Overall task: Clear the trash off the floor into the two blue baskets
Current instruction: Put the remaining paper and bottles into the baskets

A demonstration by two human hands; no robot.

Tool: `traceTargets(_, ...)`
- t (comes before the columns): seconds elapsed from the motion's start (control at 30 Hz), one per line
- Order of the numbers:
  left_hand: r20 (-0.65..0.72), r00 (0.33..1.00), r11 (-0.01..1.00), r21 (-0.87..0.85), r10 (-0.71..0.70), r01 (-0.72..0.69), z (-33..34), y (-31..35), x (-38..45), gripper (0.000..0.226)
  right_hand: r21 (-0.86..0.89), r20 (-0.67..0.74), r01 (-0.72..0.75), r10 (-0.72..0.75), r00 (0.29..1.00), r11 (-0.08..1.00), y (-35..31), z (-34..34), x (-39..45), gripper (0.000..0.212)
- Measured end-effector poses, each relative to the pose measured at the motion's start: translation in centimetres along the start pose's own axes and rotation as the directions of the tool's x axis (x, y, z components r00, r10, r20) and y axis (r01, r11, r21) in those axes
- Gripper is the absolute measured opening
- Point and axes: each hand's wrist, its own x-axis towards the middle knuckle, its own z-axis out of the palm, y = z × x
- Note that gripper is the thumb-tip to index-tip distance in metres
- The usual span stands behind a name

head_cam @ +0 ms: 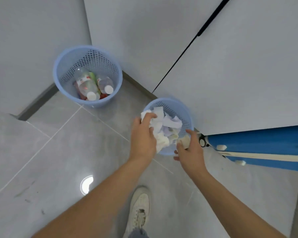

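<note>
Two blue mesh baskets stand on the grey tiled floor against the wall. The far basket (58,66) holds clear plastic bottles (86,85) with white caps. The near basket (186,110) is full of crumpled white tissues (172,122). My left hand (143,136) hangs over its left rim, closed on a wad of white tissue (160,140) that droops into the basket. At the front right rim, my right hand (189,150) pinches a small crumpled tissue (184,140).
A blue and white object (258,146) with small wheels lies on the floor right of the near basket. Grey wall panels (230,74) rise behind both baskets. My white shoe (139,208) stands on the tiles below my arms.
</note>
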Motion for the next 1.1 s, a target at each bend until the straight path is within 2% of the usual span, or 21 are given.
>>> traceTargets(0.1, 0.196, 0.974, 0.992, 0.062, -0.117, 0.106, 4.1, 0.7, 3.8, 0.057, 0.088, 0.129, -0.067, 0.055, 0.990, 0.994, -0.2, -2.2, 3.0, 0.062)
traceTargets(0.2, 0.318, 0.919, 0.945, 0.298, -0.232, 0.135, 4.7, 0.6, 4.7, 0.070, 0.130, 0.151, -0.081, 0.061, 0.987, 0.988, -0.3, -3.4, 3.2, 0.053)
traceTargets(0.27, 0.336, 0.924, 0.936, 0.346, -0.184, 0.061, 2.9, 0.7, 2.6, 0.063, 0.102, 0.179, -0.065, 0.046, 0.983, 0.993, -0.2, -3.6, 1.4, 0.041)
traceTargets(0.33, 0.334, 0.935, 0.951, 0.307, -0.122, 0.015, -0.6, 0.8, -1.2, 0.050, 0.061, 0.237, -0.051, 0.035, 0.971, 0.997, -0.5, -3.2, -1.8, 0.034)
traceTargets(0.4, 0.295, 0.948, 0.956, 0.291, -0.123, 0.033, -5.2, 0.7, -5.3, 0.037, -0.013, 0.308, -0.034, 0.037, 0.951, 0.999, -1.5, -2.4, -5.7, 0.034)
traceTargets(0.5, 0.163, 0.971, 0.954, 0.273, -0.177, 0.128, -13.4, 1.4, -10.5, 0.023, -0.090, 0.396, 0.040, -0.001, 0.918, 0.995, -5.2, -0.3, -11.4, 0.043)
traceTargets(0.57, 0.063, 0.975, 0.951, 0.240, -0.215, 0.194, -19.6, 3.2, -13.2, 0.021, -0.134, 0.476, 0.109, -0.032, 0.879, 0.985, -9.1, 1.3, -14.9, 0.055)
traceTargets(0.63, -0.032, 0.969, 0.943, 0.221, -0.246, 0.247, -26.4, 5.7, -15.2, 0.025, -0.134, 0.532, 0.154, -0.060, 0.844, 0.979, -14.9, 3.6, -18.5, 0.057)
traceTargets(0.67, -0.053, 0.966, 0.942, 0.218, -0.251, 0.257, -28.8, 7.0, -15.9, 0.025, -0.151, 0.545, 0.108, -0.008, 0.839, 0.983, -16.9, 4.4, -19.9, 0.052)
traceTargets(0.73, -0.121, 0.959, 0.941, 0.197, -0.255, 0.275, -34.6, 9.8, -17.8, 0.018, -0.124, 0.643, 0.056, 0.037, 0.765, 0.991, -22.3, 6.8, -23.1, 0.034)
traceTargets(0.77, -0.166, 0.952, 0.941, 0.181, -0.257, 0.286, -38.1, 11.2, -18.9, 0.012, -0.059, 0.706, 0.104, -0.032, 0.708, 0.993, -24.5, 7.5, -25.2, 0.039)
traceTargets(0.8, -0.214, 0.947, 0.944, 0.179, -0.238, 0.277, -41.6, 12.4, -20.1, 0.009, -0.066, 0.740, 0.047, 0.018, 0.672, 0.997, -26.7, 8.8, -26.9, 0.046)
traceTargets(0.83, -0.255, 0.941, 0.944, 0.182, -0.224, 0.274, -45.1, 13.7, -21.3, 0.006, -0.034, 0.748, 0.030, 0.005, 0.664, 0.999, -29.6, 10.5, -29.2, 0.046)
traceTargets(0.87, -0.299, 0.929, 0.946, 0.170, -0.219, 0.277, -48.6, 14.9, -22.4, 0.005, -0.049, 0.782, 0.075, -0.008, 0.623, 0.996, -34.3, 11.8, -31.4, 0.039)
traceTargets(0.9, -0.343, 0.914, 0.948, 0.147, -0.218, 0.281, -52.1, 16.0, -23.6, 0.005, -0.097, 0.811, 0.196, -0.037, 0.584, 0.976, -37.8, 12.7, -33.4, 0.039)
traceTargets(0.93, -0.378, 0.901, 0.951, 0.127, -0.215, 0.281, -55.3, 16.9, -24.9, 0.005, -0.141, 0.850, 0.311, -0.046, 0.524, 0.940, -40.6, 12.8, -36.0, 0.047)
traceTargets(0.97, -0.414, 0.886, 0.957, 0.102, -0.207, 0.271, -58.3, 17.7, -26.2, 0.006, -0.193, 0.854, 0.449, -0.076, 0.514, 0.872, -43.1, 12.8, -38.7, 0.053)
traceTargets(1.0, -0.458, 0.868, 0.964, 0.077, -0.194, 0.256, -61.3, 18.5, -27.6, 0.007, -0.214, 0.888, 0.581, -0.091, 0.450, 0.785, -46.0, 12.5, -41.7, 0.045)
traceTargets(1.03, -0.499, 0.845, 0.967, 0.047, -0.194, 0.250, -64.3, 19.2, -29.0, 0.006, -0.190, 0.897, 0.636, -0.131, 0.421, 0.748, -48.8, 13.2, -44.8, 0.029)
traceTargets(1.07, -0.531, 0.823, 0.969, 0.018, -0.200, 0.247, -67.2, 19.8, -30.6, 0.005, -0.212, 0.887, 0.724, -0.182, 0.425, 0.657, -50.9, 14.2, -47.4, 0.032)
traceTargets(1.1, -0.551, 0.808, 0.969, -0.004, -0.207, 0.246, -70.1, 20.2, -32.0, 0.004, -0.175, 0.896, 0.789, -0.236, 0.375, 0.588, -52.0, 14.6, -48.9, 0.040)
